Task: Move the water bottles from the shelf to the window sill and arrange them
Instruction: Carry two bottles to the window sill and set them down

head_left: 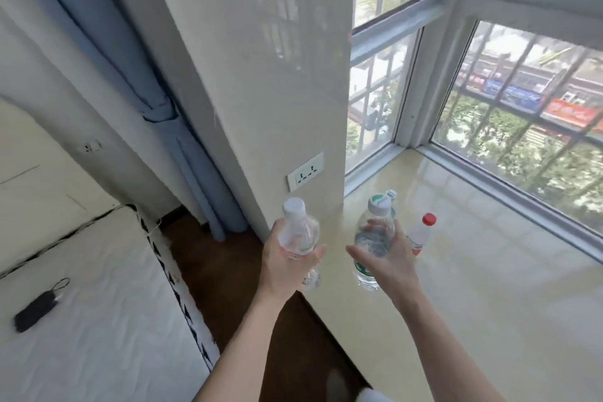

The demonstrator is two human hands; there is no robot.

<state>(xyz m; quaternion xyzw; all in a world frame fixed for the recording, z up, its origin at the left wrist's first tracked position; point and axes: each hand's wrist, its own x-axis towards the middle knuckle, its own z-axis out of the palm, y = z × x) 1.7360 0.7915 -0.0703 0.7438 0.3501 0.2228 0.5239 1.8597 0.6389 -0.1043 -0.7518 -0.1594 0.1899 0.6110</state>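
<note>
Your left hand is wrapped round a clear white-capped bottle, held just off the edge of the window sill. Your right hand grips a clear green-capped bottle over the sill, and water shows inside it. Just behind, a red-capped bottle stands on the sill, with a second green cap beside it — that bottle's body is hidden.

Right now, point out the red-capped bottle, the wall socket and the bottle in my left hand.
red-capped bottle [419, 236]: head view, body below the cap.
wall socket [305, 172]: head view, middle of its plate.
white-capped bottle [298, 234]: head view, clear body below the cap.
</note>
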